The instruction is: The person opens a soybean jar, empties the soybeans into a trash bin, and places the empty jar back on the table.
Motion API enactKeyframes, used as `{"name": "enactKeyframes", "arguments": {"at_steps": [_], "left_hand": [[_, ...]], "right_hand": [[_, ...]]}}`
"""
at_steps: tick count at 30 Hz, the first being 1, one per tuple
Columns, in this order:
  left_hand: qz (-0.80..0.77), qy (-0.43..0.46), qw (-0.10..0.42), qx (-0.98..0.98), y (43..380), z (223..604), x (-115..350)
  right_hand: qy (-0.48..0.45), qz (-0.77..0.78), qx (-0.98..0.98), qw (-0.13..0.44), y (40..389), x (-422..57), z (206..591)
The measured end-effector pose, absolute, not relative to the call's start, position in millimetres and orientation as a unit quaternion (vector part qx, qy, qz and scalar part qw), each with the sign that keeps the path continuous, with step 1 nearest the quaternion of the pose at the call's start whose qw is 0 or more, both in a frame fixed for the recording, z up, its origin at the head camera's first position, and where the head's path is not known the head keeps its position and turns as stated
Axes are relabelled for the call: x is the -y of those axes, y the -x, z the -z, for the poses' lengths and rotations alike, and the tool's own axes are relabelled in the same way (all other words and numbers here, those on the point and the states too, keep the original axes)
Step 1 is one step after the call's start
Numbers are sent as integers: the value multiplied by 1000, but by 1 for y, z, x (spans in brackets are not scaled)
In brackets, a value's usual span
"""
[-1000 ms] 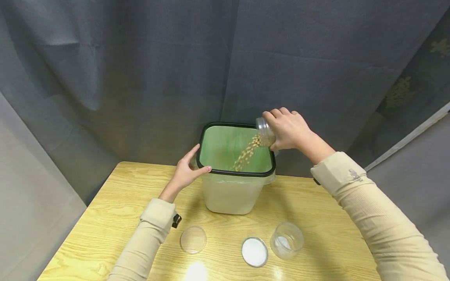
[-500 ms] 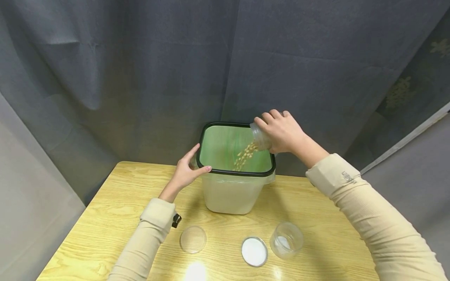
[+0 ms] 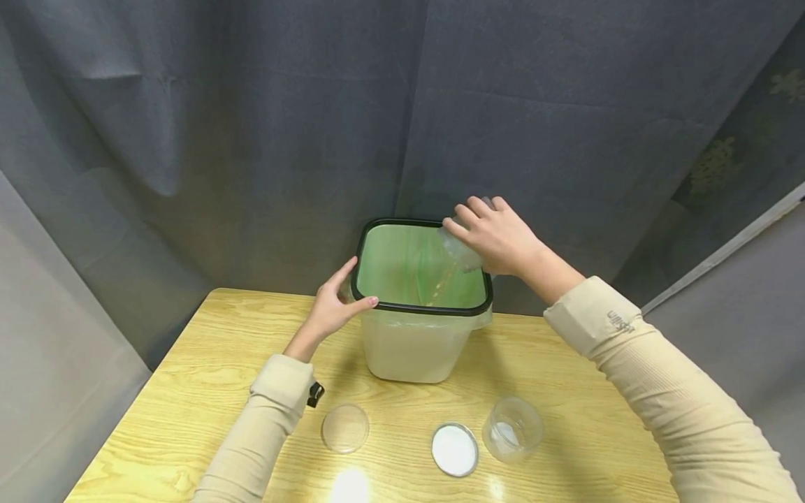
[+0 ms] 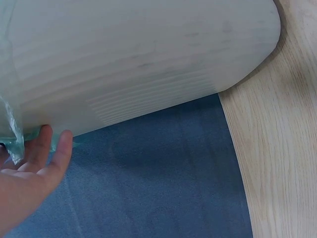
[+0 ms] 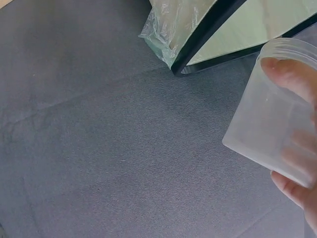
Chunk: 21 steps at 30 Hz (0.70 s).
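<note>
A whitish trash bin (image 3: 411,346) with a black rim and a green-tinted liner (image 3: 396,262) stands at the table's back edge. My left hand (image 3: 330,307) holds its front left corner, thumb on the rim and fingers along the side. In the left wrist view, those fingers lie against the bin wall (image 4: 148,59) by the liner's loose edge. Above the bin's right side, my right hand (image 3: 499,241) grips a clear plastic jar (image 5: 262,119), tilted mouth down. A thin trickle of small tan bean-like pieces (image 3: 442,285) falls from it into the bin. The bin's bottom is hidden.
On the wooden table (image 3: 207,370), a clear round lid (image 3: 345,428) lies in front of my left forearm's side. A white disc with a metal-coloured rim (image 3: 455,450) lies beside an open clear container (image 3: 513,427). A dark grey curtain (image 3: 283,154) hangs right behind the bin.
My right hand has moved slightly left and tipped the jar further over the bin. The stream of tan pieces has thinned to a trickle. My left hand has stayed in place.
</note>
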<state>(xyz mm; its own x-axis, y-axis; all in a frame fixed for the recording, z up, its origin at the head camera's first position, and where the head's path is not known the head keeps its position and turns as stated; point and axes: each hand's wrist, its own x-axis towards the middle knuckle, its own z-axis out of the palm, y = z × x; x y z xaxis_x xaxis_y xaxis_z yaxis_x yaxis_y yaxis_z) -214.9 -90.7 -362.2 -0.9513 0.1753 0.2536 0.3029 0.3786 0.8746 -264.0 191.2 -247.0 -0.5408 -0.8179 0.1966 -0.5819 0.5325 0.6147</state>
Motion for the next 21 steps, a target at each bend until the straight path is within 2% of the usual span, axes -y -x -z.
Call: {"name": "enactKeyframes", "arguments": {"at_steps": [5, 10, 17, 21], "left_hand": [[539, 143, 56, 828, 215, 362, 91], [543, 142, 62, 825, 213, 362, 91], [547, 145, 62, 822, 213, 363, 89], [545, 147, 58, 824, 214, 363, 89]], "right_hand": [[-411, 234, 845, 249, 263, -191, 248], [-371, 147, 876, 270, 263, -194, 250], [-364, 153, 900, 186, 260, -201, 253], [-341, 108, 916, 180, 257, -203, 254]]}}
